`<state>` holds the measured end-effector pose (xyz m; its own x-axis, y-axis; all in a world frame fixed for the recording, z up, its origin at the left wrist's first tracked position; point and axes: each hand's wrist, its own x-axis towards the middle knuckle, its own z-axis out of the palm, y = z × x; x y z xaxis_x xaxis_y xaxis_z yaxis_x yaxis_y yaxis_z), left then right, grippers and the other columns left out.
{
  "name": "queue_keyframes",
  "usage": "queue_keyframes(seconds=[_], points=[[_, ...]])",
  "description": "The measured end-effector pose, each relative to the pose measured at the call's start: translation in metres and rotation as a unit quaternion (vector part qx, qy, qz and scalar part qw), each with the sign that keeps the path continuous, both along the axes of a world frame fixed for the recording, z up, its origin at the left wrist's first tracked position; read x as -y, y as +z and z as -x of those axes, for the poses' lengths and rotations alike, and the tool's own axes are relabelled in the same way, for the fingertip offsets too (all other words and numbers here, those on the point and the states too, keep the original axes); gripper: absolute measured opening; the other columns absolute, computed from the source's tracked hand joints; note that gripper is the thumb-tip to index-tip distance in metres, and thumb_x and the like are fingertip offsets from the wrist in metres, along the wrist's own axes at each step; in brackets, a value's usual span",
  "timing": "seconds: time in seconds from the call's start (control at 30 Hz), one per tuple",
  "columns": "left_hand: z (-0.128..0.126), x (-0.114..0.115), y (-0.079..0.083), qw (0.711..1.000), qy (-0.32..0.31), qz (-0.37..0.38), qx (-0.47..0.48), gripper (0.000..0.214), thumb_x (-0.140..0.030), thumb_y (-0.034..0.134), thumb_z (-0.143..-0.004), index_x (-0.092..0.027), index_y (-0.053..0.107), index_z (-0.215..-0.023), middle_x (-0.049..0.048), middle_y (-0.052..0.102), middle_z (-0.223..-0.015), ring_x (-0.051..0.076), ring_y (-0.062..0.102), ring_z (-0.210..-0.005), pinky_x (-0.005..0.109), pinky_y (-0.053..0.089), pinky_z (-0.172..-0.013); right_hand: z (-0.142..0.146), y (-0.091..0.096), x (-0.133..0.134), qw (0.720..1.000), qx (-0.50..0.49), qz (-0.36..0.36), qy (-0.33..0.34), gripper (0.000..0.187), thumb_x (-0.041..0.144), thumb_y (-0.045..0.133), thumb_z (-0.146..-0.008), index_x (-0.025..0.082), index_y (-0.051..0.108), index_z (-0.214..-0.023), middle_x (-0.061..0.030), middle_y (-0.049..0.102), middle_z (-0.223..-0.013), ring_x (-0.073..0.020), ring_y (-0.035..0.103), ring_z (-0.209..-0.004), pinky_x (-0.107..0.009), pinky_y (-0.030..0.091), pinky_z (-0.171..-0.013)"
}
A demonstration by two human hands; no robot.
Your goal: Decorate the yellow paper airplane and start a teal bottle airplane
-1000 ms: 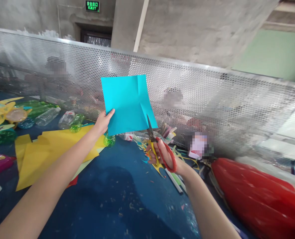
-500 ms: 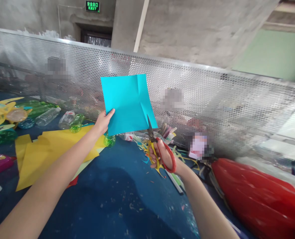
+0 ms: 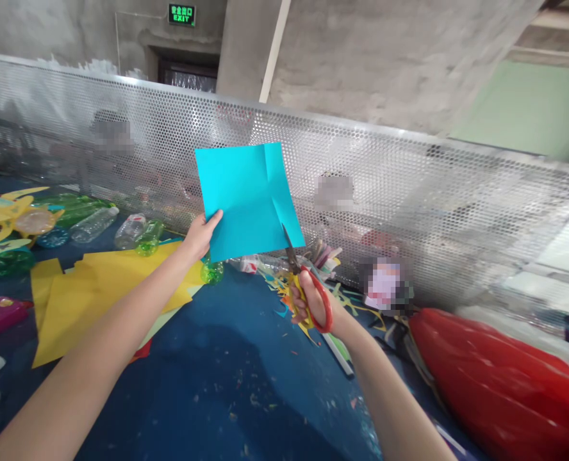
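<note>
A turquoise sheet of paper point(image 3: 243, 198) is held up above the table, with a crease down its right part. My left hand point(image 3: 200, 235) pinches its lower left edge, thumb on the near face. In my right hand point(image 3: 309, 299) are scissors point(image 3: 291, 261) with one red and one yellow handle loop. Their blades overlap the paper's lower right edge, pointing up. Yellow sheets of paper point(image 3: 106, 282) lie on the blue table point(image 3: 207, 384) beneath my left arm. Paper scraps point(image 3: 284, 291) are scattered behind my right hand.
A perforated metal screen point(image 3: 385, 186) runs along the table's back. Plastic bottles point(image 3: 92, 224) and yellow cut-outs point(image 3: 6, 208) lie at left, near a magenta object point(image 3: 3, 314). A shiny red bag-like item point(image 3: 496, 378) fills the right side.
The scissors' handles have drawn closer together in my right hand, and the blades have closed somewhat at the paper's edge. My left hand and the paper stay nearly still.
</note>
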<state>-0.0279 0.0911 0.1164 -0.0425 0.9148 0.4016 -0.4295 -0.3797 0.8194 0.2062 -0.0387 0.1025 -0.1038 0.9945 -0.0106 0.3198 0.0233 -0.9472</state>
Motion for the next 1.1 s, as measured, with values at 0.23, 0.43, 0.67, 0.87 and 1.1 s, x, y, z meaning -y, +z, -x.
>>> queue_keyframes(seconds=[0.23, 0.43, 0.67, 0.87, 1.1], points=[[0.0, 0.002, 0.0, 1.0, -0.002, 0.005, -0.004, 0.029, -0.032, 0.059, -0.085, -0.02, 0.062, -0.112, 0.007, 0.061, -0.123, 0.027, 0.056, -0.114, 0.042, 0.047, -0.096, 0.001, -0.003, -0.003, 1.0, 0.006, -0.015, -0.018, 0.057, 0.078, 0.037, -0.072, 0.023, 0.037, -0.059, 0.0089, 0.032, -0.043, -0.0063, 0.031, -0.031, -0.029, 0.051, -0.038], [0.001, 0.0, -0.001, 1.0, -0.008, 0.007, 0.005, 0.028, -0.031, 0.059, -0.084, -0.02, 0.064, -0.109, 0.0076, 0.063, -0.12, 0.028, 0.057, -0.112, 0.042, 0.049, -0.092, 0.0, 0.0, -0.001, 1.0, 0.007, 0.008, -0.023, 0.057, 0.078, 0.037, -0.072, 0.023, 0.038, -0.058, 0.0081, 0.034, -0.043, -0.0071, 0.033, -0.033, -0.03, 0.052, -0.043], [-0.002, 0.006, 0.003, 0.999, -0.017, 0.027, -0.004, 0.029, -0.03, 0.061, -0.083, -0.019, 0.063, -0.109, 0.0073, 0.063, -0.119, 0.026, 0.058, -0.111, 0.04, 0.049, -0.092, -0.007, 0.001, 0.002, 0.999, 0.02, -0.013, 0.04, 0.063, 0.082, 0.03, -0.072, 0.021, 0.044, -0.062, -0.0034, 0.059, -0.063, -0.018, 0.06, -0.064, -0.034, 0.054, -0.064], [-0.006, 0.012, 0.006, 0.998, -0.036, 0.05, -0.007, 0.021, -0.027, 0.06, -0.084, -0.017, 0.064, -0.102, 0.0078, 0.067, -0.112, 0.026, 0.062, -0.105, 0.038, 0.051, -0.09, -0.006, -0.001, 0.001, 0.998, -0.016, 0.017, 0.054, 0.069, 0.083, 0.029, -0.07, 0.021, 0.058, -0.072, -0.0102, 0.066, -0.078, -0.0236, 0.065, -0.079, -0.042, 0.05, -0.084], [-0.006, 0.013, 0.007, 0.998, -0.032, 0.045, -0.01, 0.023, -0.027, 0.061, -0.083, -0.015, 0.064, -0.101, 0.0095, 0.066, -0.113, 0.027, 0.061, -0.107, 0.04, 0.05, -0.092, -0.007, -0.003, 0.001, 0.99, -0.114, 0.023, 0.084, 0.062, 0.08, 0.036, -0.073, 0.022, 0.058, -0.075, -0.0083, 0.065, -0.081, -0.0222, 0.066, -0.081, -0.04, 0.05, -0.084]])
